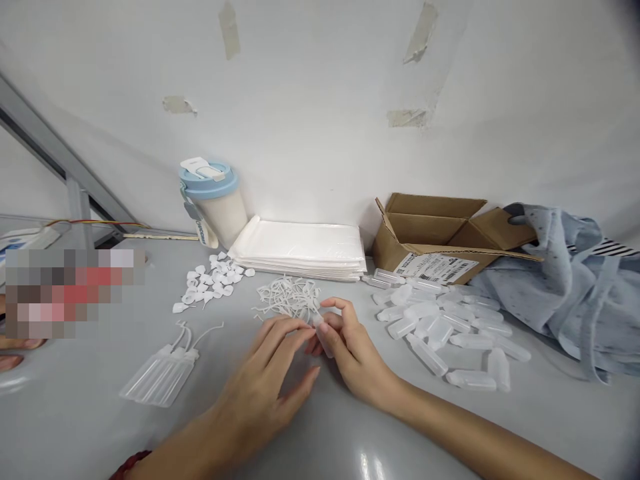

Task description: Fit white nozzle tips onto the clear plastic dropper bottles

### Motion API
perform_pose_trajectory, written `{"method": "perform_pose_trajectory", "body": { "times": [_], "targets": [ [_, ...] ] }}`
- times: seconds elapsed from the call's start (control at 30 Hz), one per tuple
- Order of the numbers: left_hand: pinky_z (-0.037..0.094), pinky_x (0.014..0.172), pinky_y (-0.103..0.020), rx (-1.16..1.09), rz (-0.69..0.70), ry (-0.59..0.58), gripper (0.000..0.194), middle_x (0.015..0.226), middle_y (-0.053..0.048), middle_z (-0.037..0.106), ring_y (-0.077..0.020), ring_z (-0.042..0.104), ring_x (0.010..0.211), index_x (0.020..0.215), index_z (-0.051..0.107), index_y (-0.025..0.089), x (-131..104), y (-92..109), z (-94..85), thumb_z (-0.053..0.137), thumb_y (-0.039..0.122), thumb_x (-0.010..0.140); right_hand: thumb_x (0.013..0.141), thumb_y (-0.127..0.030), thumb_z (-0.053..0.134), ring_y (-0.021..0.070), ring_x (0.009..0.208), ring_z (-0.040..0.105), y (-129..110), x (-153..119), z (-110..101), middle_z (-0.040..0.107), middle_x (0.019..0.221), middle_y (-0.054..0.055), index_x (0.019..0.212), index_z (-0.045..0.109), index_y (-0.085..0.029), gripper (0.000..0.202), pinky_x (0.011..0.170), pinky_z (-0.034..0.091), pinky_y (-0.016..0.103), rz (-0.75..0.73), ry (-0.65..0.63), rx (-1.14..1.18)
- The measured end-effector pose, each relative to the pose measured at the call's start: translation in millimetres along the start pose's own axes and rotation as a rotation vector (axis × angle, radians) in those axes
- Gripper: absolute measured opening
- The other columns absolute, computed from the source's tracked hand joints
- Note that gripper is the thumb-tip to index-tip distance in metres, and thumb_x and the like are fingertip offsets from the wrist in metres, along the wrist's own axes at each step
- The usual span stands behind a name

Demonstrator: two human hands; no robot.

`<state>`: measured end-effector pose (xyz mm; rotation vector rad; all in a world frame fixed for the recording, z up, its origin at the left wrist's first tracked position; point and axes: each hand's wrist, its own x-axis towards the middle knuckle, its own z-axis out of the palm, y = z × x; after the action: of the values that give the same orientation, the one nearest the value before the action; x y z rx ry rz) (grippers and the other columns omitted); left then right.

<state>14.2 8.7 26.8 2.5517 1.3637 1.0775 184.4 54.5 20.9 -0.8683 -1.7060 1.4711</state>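
Between the thumb and fingers of my right hand (356, 353) is a small translucent plastic squeeze tube (324, 339), held tilted. My left hand (273, 373) reaches in from the other side with its thumb spread away from the fingers. Its fingertips are close to the tube; whether they touch it I cannot tell. Just beyond both hands lies a tangled heap of thin white bendy nozzles (290, 297). Many loose translucent tubes (427, 355) are scattered to the right. On the left, several tubes with thin nozzles fitted (163, 373) lie side by side.
White caps (207, 283) are heaped behind the left hand. Against the wall stand a cup with a blue lid (215, 200), a stack of white packets (305, 247) and an open cardboard box (440, 233). Blue-grey cloth (540, 300) lies right. Another person's fingers (20, 343) show far left.
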Motion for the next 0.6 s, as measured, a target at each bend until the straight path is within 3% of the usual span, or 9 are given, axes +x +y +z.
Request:
{"method": "perform_pose_trajectory", "body": {
  "times": [0.1, 0.3, 0.5, 0.6],
  "targets": [
    [0.052, 0.092, -0.041, 0.017, -0.056, -0.023, 0.038, 0.118, -0.011, 0.054, -0.0248, 0.053, 0.111, 0.127, 0.042, 0.019, -3.1, -1.7, 8.0, 0.053, 0.022, 0.091, 0.099, -0.039, 0.035, 0.0139, 0.069, 0.058, -0.6, -2.2, 2.0, 0.054, 0.078, -0.002, 0.117, 0.029, -0.022, 0.026, 0.068, 0.048, 0.031, 0.046, -0.066, 0.119],
    [0.053, 0.092, -0.043, 0.034, -0.023, -0.053, 0.046, 0.120, -0.014, 0.055, -0.0277, 0.054, 0.113, 0.130, 0.039, 0.018, -7.7, -1.8, 12.1, 0.058, 0.025, 0.089, 0.095, -0.033, 0.048, 0.0125, 0.071, 0.058, 4.6, -5.0, 6.1, 0.056, 0.089, -0.001, 0.119, 0.028, -0.025, 0.033, 0.067, 0.049, 0.031, 0.030, -0.120, 0.198],
    [0.050, 0.094, -0.044, 0.054, 0.024, 0.061, 0.043, 0.116, -0.013, 0.058, -0.0278, 0.053, 0.113, 0.126, 0.041, 0.018, -3.5, 1.7, 8.9, 0.056, 0.015, 0.086, 0.088, -0.032, 0.061, 0.0122, 0.074, 0.058, 1.3, -6.6, 4.9, 0.054, 0.088, -0.002, 0.120, 0.031, -0.026, 0.044, 0.073, 0.049, 0.031, 0.037, -0.116, 0.221],
    [0.050, 0.096, -0.043, 0.032, -0.008, 0.098, 0.047, 0.115, -0.010, 0.060, -0.0268, 0.054, 0.113, 0.126, 0.039, 0.020, -1.5, 3.6, 4.8, 0.059, 0.018, 0.084, 0.090, -0.040, 0.057, 0.0136, 0.074, 0.060, -8.4, -6.7, 2.9, 0.056, 0.086, -0.001, 0.117, 0.039, -0.023, 0.036, 0.072, 0.048, 0.031, 0.072, -0.158, 0.312]
  ]
}}
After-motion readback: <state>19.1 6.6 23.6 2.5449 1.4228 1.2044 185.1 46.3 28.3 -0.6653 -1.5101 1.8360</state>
